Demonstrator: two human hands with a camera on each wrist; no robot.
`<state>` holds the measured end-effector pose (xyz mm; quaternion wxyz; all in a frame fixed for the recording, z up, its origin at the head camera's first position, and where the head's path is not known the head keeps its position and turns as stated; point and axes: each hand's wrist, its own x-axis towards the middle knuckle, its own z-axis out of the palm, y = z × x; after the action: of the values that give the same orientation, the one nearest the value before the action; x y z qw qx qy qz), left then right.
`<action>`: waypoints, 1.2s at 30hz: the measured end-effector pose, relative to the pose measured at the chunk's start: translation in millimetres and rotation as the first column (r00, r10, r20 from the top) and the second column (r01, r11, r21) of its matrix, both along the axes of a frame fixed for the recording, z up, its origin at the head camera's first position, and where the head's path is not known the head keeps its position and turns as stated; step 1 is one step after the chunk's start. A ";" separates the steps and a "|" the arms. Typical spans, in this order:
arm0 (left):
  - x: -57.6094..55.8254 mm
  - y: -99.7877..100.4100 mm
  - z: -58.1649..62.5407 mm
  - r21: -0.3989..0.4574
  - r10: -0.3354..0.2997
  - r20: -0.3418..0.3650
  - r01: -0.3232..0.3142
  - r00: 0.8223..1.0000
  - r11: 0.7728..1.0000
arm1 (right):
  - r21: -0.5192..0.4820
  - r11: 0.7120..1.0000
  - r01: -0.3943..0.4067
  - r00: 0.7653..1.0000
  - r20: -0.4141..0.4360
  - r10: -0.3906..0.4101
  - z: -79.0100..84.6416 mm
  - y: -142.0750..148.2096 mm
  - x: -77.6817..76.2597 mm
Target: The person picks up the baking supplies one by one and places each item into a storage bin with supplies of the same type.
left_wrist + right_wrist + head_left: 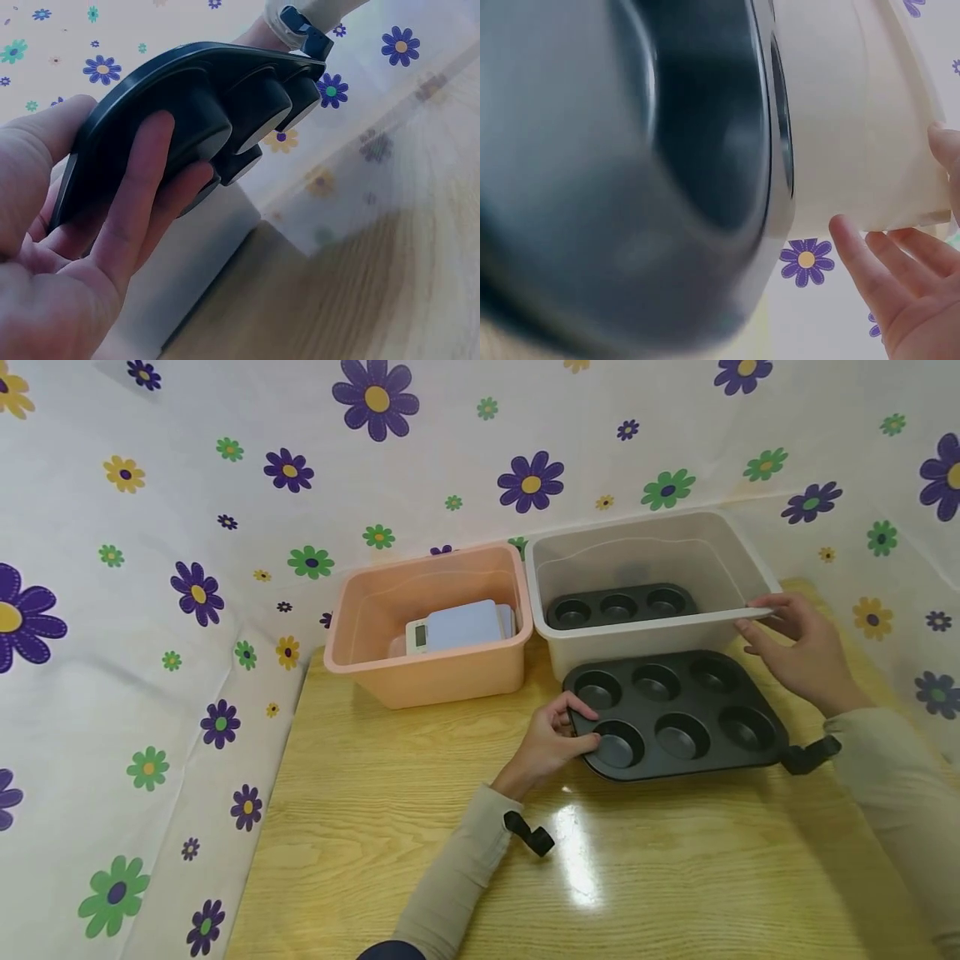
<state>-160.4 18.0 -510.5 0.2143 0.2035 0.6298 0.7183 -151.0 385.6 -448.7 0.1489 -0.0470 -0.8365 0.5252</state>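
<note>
A dark muffin pan (678, 714) is held at its left end by my left hand (551, 739). The thumb is over the top edge and the fingers are beneath, against the cups (187, 120). The pan is raised above the table in front of a white bin (645, 639). My right hand (806, 652) touches the bin's front right rim corner. In the right wrist view, its thumb (945, 146) is by the rim, and its fingers (866, 262) extend fairly straight near the bin's side. A second dark muffin pan (618, 606) lies inside the white bin, partly hidden by the front wall.
A peach bin (431, 672) stands left of the white bin, holding a pale blue and white scale (461, 627) with a small display. Both bins stand on the wooden table (337, 827) near a flower-patterned backdrop (450, 460). Black mounts are strapped to both sleeves.
</note>
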 end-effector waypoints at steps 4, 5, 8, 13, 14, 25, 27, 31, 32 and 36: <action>1.4 -8.5 6.1 0.008 -0.005 -0.006 0.005 1.000 1.000 | 0.003 0.999 -0.040 0.999 0.003 0.040 2.7 4.2 -1.4; 1.7 -10.6 8.0 0.009 -0.005 -0.015 0.005 1.000 1.000 | -0.002 0.999 -0.045 0.999 -0.001 0.045 2.7 5.5 -1.4; 2.9 -16.8 14.0 0.003 -0.002 -0.046 0.002 0.999 1.000 | -0.037 0.997 -0.062 0.998 -0.007 0.062 2.5 8.5 -1.7; 4.4 -27.1 22.7 0.005 0.000 -0.062 0.000 0.998 1.000 | -0.091 0.992 -0.092 0.996 -0.008 0.091 5.2 10.2 -2.0; 4.5 -28.9 24.3 0.006 -0.001 -0.065 0.001 0.998 1.000 | -0.091 0.991 -0.095 0.995 -0.005 0.095 5.3 11.3 -2.2; 12.2 -42.9 36.3 0.061 -0.029 -0.039 0.031 0.999 0.998 | -0.011 0.996 -0.085 0.996 0.029 0.086 7.4 21.4 -3.8; 12.4 -45.8 41.3 0.081 -0.039 -0.039 0.042 0.998 0.996 | -0.015 0.996 -0.083 0.996 0.033 0.083 7.9 20.5 -3.7; 9.4 -50.9 52.6 0.115 -0.037 -0.073 0.045 0.997 0.992 | -0.018 0.996 -0.089 0.996 0.024 0.089 8.0 19.6 -3.2; 8.3 -51.8 55.3 0.122 -0.034 -0.085 0.045 0.996 0.992 | -0.018 0.996 -0.090 0.996 0.018 0.091 7.9 19.3 -3.2; 3.2 -54.1 63.9 0.142 -0.024 -0.109 0.040 0.994 0.989 | -0.009 0.996 -0.093 0.996 0.002 0.093 7.4 18.9 -3.4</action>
<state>-157.1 -36.0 -446.6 0.1763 0.2668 0.5837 0.7464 -154.4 404.5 -441.3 0.1229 -0.0093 -0.8357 0.5352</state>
